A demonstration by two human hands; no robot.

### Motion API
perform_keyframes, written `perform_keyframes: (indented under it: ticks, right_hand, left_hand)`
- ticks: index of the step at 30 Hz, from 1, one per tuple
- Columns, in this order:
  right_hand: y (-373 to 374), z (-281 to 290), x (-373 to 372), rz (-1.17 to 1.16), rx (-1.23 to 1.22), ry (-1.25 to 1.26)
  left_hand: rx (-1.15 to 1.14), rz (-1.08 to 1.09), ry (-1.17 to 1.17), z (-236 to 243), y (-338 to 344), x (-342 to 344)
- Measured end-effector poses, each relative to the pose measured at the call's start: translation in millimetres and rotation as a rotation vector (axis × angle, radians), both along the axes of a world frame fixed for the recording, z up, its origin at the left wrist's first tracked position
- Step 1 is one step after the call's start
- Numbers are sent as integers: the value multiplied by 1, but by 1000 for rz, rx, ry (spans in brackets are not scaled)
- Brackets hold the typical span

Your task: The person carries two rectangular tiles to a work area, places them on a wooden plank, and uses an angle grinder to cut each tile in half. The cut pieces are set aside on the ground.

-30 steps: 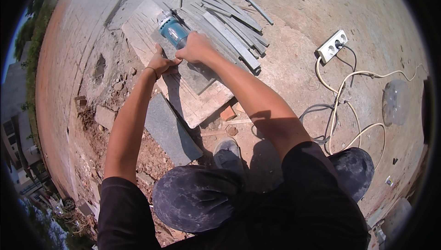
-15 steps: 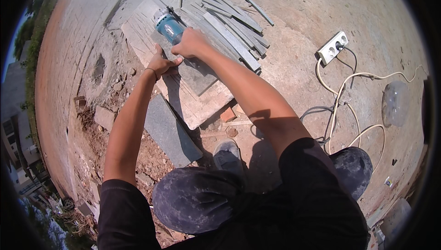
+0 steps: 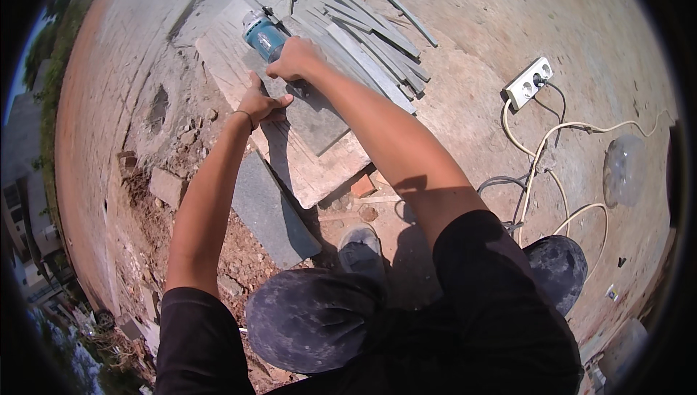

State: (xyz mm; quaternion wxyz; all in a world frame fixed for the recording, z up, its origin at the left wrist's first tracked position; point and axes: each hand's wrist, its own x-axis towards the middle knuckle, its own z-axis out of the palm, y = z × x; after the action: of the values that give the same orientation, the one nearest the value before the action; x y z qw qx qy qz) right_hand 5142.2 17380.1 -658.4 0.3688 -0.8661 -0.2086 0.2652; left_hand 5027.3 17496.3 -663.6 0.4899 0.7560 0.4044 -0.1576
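Note:
My right hand is wrapped round the rear body of a teal angle grinder. The grinder's silver head points away to the far left, over a grey stone tile; its disc is hard to make out. Under the tile is a pale, scored slab. Nearer to me, my left hand rests at the tile's left edge with thumb and fingers spread, some of them hidden under the palm. Both hands are close together but apart.
Several cut grey strips lie right of the tile. Another grey tile leans by the slab's near left side, above rubble. A white power strip with a black plug and a looping cream cable lies at the right. My shoe is close to the slab.
My right hand and the grinder have shifted slightly farther away and to the left over the tile. My left hand stays at the tile's edge. The whole view has shifted a little.

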Motion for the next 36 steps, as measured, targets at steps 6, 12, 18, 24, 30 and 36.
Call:
perform_keyframes:
  ticks: [6,12,18,24,30,36]
  right_hand:
    - [13,3,14,92,-37,115]
    - [23,2,21,127,-66,164]
    - [24,-2,26,135,-68,171]
    - [26,-3,19,71,-64,90]
    - [24,-10,18,48,-61,55]
    - [17,-1,19,124,-91,161]
  left_hand:
    - [19,1,-36,-7,5,0]
    - [19,11,-58,-6,3,-2]
    - [19,12,-54,-5,-1,1]
    - [21,13,-38,-1,0,0]
    - [31,14,-23,-4,1,2]
    - [40,12,-28,-8,4,1]
